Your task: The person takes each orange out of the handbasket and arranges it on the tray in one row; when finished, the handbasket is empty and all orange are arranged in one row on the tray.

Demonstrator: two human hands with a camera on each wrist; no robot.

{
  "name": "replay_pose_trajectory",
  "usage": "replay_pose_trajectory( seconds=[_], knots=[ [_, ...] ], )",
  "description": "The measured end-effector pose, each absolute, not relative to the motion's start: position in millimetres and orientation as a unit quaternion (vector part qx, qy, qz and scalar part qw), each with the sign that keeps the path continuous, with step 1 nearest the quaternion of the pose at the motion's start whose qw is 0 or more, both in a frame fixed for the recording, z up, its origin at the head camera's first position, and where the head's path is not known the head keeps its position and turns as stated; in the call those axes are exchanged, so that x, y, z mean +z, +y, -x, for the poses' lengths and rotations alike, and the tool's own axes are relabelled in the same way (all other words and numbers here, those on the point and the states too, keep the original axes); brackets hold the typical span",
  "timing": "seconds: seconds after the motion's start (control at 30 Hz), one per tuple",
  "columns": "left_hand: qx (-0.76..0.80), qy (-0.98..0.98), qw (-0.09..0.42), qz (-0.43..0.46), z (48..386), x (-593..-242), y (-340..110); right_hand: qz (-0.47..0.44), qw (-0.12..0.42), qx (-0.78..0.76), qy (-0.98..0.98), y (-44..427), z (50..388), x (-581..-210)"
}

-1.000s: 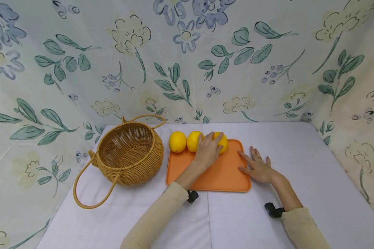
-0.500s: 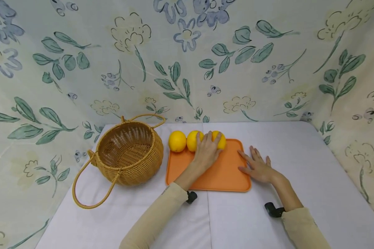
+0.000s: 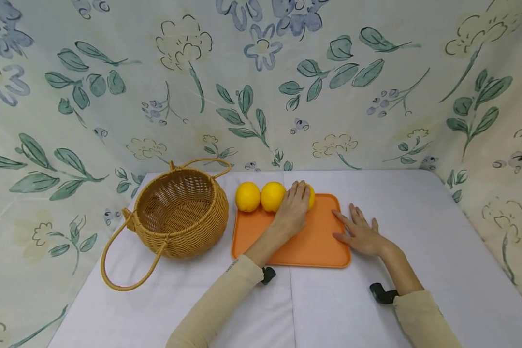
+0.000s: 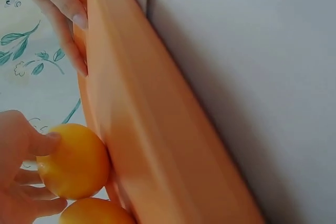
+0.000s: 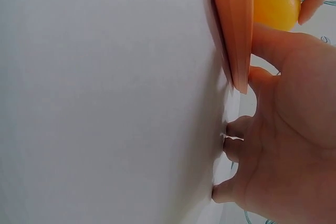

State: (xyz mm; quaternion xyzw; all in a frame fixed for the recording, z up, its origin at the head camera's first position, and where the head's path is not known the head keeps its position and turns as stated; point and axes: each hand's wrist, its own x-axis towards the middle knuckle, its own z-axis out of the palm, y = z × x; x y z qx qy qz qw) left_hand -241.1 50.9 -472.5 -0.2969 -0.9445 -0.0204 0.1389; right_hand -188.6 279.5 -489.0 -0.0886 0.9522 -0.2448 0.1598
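Observation:
Three yellow-orange oranges stand in a row along the far side of an orange tray (image 3: 324, 237): the left orange (image 3: 247, 197), the middle orange (image 3: 273, 197) and the right orange (image 3: 311, 198). My left hand (image 3: 292, 212) holds the right orange from above, fingers curved over it and hiding most of it in the head view. In the left wrist view, thumb and fingers lie on either side of that orange (image 4: 76, 163). My right hand (image 3: 360, 235) has its fingers spread. In the right wrist view its thumb side touches the tray's edge (image 5: 236, 35) while other fingertips rest on the table.
A round wicker basket (image 3: 191, 241) stands left of the tray, its two handles folded outward and nothing visible inside. The table has a white cloth (image 3: 396, 203). Behind it hangs a floral curtain (image 3: 261, 121).
My left fingers have drawn together and moved right, off the middle orange and over the right one. The right orange has shifted slightly left. My right hand has stayed put.

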Motion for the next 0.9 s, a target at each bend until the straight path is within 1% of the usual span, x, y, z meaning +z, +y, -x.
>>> replay_pose_trajectory(
  seconds=[0.27, 0.53, 0.9],
  knots=[
    [-0.006, -0.937, 0.163, 0.309, 241.2, -476.6, 49.0, 0.089, 0.156, -0.242, 0.954, 280.0, 189.7, -491.3],
    [-0.022, -0.939, 0.152, 0.306, 240.4, -475.4, 45.9, 0.089, 0.158, -0.238, 0.954, 280.1, 190.8, -492.6],
    [-0.015, -0.936, 0.163, 0.312, 239.1, -475.7, 45.1, 0.09, 0.159, -0.238, 0.954, 281.3, 191.0, -490.9]
  ],
)
